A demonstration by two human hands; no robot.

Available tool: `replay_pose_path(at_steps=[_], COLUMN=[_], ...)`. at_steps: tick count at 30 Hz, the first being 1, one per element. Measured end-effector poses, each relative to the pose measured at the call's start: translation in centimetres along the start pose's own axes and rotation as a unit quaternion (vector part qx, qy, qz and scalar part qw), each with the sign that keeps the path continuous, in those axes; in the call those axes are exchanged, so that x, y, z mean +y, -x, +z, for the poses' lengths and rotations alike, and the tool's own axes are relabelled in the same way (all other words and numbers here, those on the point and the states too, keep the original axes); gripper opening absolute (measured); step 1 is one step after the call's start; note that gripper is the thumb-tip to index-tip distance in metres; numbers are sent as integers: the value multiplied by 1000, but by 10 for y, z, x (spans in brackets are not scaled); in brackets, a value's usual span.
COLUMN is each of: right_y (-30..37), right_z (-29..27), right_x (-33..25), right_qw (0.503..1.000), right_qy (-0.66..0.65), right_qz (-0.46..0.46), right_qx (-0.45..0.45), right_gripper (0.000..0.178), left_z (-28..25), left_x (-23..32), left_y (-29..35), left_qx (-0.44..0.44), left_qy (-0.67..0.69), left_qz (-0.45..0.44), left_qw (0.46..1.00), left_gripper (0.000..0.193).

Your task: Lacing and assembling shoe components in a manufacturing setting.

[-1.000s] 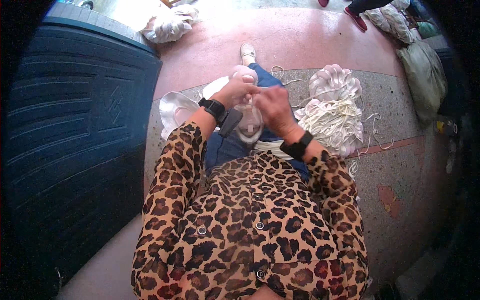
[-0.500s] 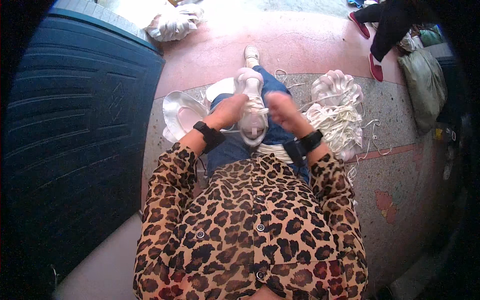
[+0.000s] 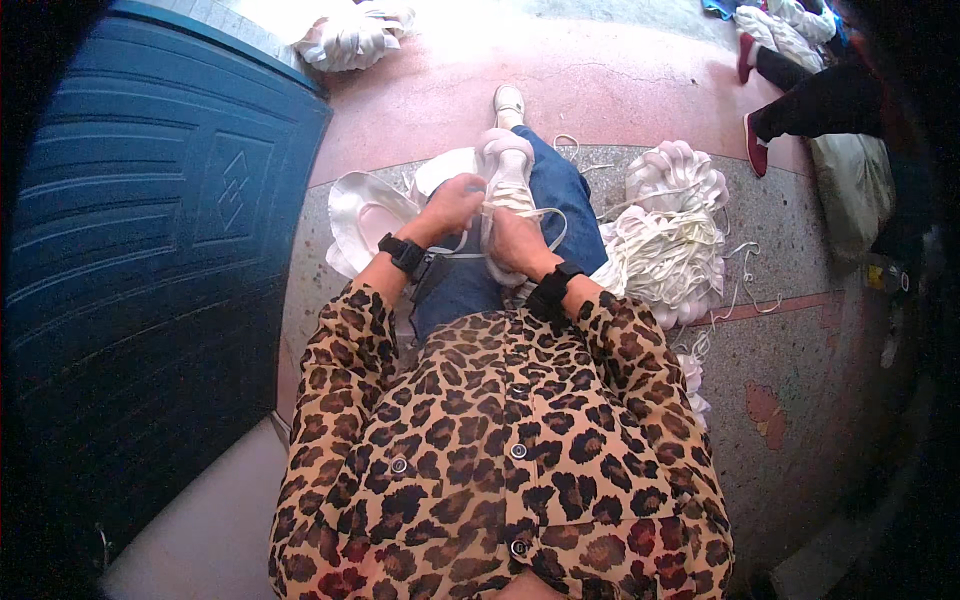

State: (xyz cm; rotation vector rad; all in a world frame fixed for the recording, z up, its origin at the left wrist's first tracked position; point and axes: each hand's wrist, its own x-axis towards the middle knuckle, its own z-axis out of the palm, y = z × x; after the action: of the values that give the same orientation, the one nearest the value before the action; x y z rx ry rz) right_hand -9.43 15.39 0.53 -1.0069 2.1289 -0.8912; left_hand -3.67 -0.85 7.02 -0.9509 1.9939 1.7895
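A pale pink-and-white shoe upper (image 3: 507, 160) lies lengthwise over my jeans, with white lace crossing its front. At its left edge, my left hand (image 3: 457, 205) is closed, fingers pinched around the white shoelace (image 3: 552, 215). My right hand (image 3: 518, 243) lies over the near part of the upper, its fingers curled at the lace and partly hidden. A loop of the lace arches out to the right of that hand. To the left, more white upper pieces (image 3: 352, 195) rest beside my leg.
A heap of white laces (image 3: 665, 250) and a nested stack of pale uppers (image 3: 675, 175) lie on the right. A blue door (image 3: 170, 190) stands on the left. Far off are a white bundle (image 3: 355, 38), a person's dark-trousered legs (image 3: 815, 105) and a pale sack (image 3: 850, 190).
My right hand has come down and left from the raised position onto the upper. My left hand has shifted slightly. The other person's legs have moved right.
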Motion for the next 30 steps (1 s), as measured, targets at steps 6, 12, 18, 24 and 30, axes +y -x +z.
replay_pose_path(at_steps=[6, 12, 18, 24, 30], right_y=[45, 146, 128, 63, 58], right_z=[-98, -284, -284, -285, -294], right_x=[-18, -111, -111, -93, 41], right_qw=[941, 675, 632, 708, 600], right_qy=[-320, -734, -727, -664, -778], right_qz=[-46, -66, -243, -240, -64], right_qx=[-102, 17, -110, -5, 174], right_gripper=[13, 20, 19, 22, 38], left_z=[-7, 14, 30, 35, -122], left_x=[-9, -5, 34, 109, 71], left_y=[8, -2, -6, 11, -22], left_qx=[10, -18, -57, -318, -54], left_qy=[133, 85, -299, -145, 595], left_qz=[-65, -67, 266, 241, 68], left_qw=[989, 994, 915, 905, 799], left_gripper=[33, 35, 31, 27, 20])
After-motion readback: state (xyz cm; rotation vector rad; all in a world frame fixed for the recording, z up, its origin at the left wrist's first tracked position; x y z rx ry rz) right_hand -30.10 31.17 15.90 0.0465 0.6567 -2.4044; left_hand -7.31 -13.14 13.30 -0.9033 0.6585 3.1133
